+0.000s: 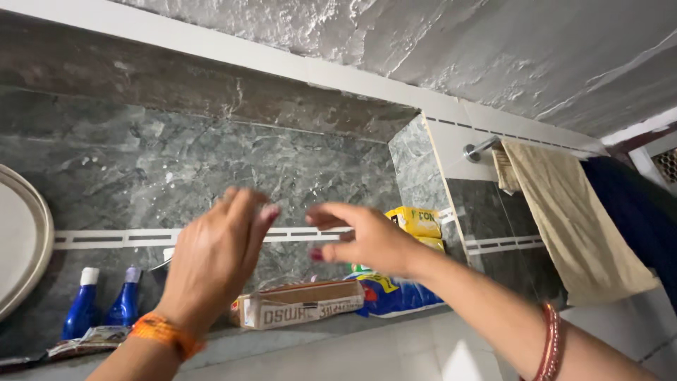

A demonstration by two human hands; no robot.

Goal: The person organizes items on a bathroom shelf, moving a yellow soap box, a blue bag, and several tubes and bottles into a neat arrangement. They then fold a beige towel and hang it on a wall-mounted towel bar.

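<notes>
My left hand point(215, 261) is raised in front of the dark grey tiled wall point(211, 162), fingers together and slightly blurred, holding nothing. An orange thread band circles its wrist. My right hand point(367, 236) is lifted beside it with fingers spread and bent, also holding nothing. Red bangles sit further up that arm. Below the hands, a flat cardboard box point(300, 305) lies on a ledge.
Two blue bottles point(106, 307) with pale caps stand at the lower left, near a round white rim point(32, 240). Blue and yellow packets point(402, 282) are stacked in the corner. A beige towel point(575, 219) hangs from a metal rail point(479, 149) at right.
</notes>
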